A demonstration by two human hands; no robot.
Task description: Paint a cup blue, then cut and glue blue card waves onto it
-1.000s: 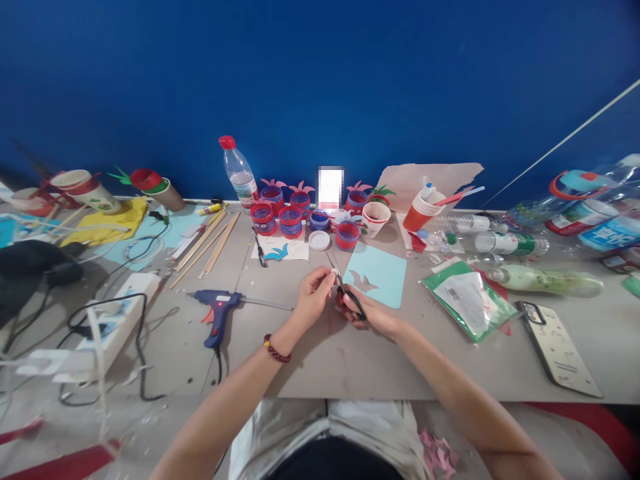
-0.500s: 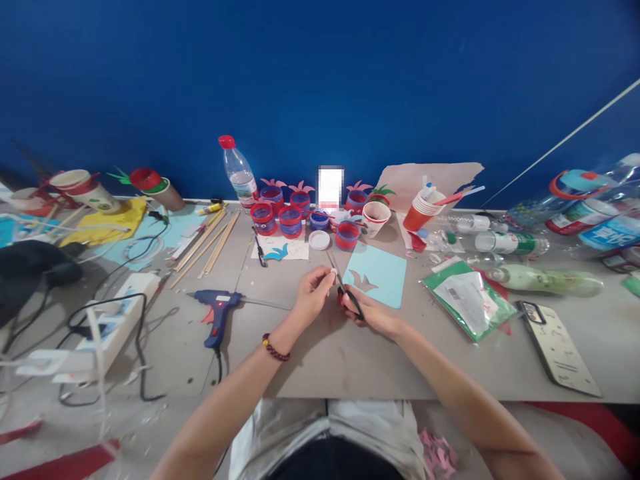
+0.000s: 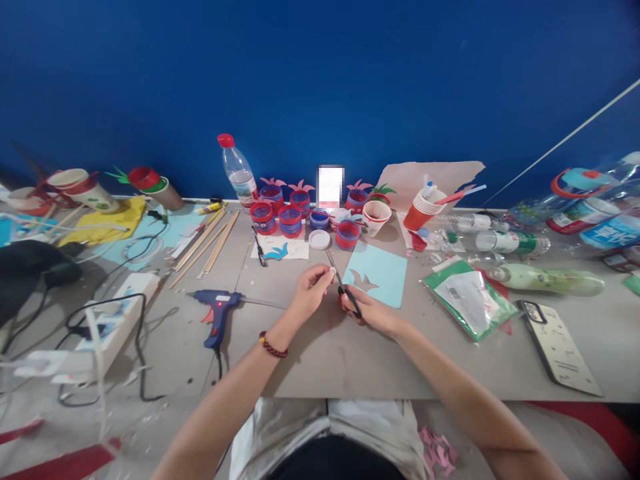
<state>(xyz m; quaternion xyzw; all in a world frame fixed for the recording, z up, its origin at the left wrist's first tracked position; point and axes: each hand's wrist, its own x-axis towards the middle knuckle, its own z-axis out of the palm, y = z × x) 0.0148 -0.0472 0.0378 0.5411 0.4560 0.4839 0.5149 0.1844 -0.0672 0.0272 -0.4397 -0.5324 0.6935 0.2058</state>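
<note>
A small white piece [image 3: 333,271] is pinched in the fingertips of my left hand [image 3: 314,287], over the middle of the table. My right hand [image 3: 367,310] is closed round the black handles of a pair of scissors [image 3: 356,303]. Their blades point up and left, right beside the white piece; whether they touch it I cannot tell. Under and beyond my right hand lies a light blue sheet [image 3: 387,273] with a leaf-shaped cut-out. A white round lid [image 3: 319,239] and a blue paper leaf shape [image 3: 277,252] lie farther back.
A blue glue gun [image 3: 220,313] lies left of my hands, near a white power strip [image 3: 120,320] with cables. Several red-and-blue cups [image 3: 290,221] stand by the wall. To the right are a green packet [image 3: 470,300], a phone [image 3: 560,347] and plastic bottles [image 3: 513,242].
My left hand and wrist have shifted slightly left, and the white piece has come a little away with them. The scissors stay in my right hand, nearly still.
</note>
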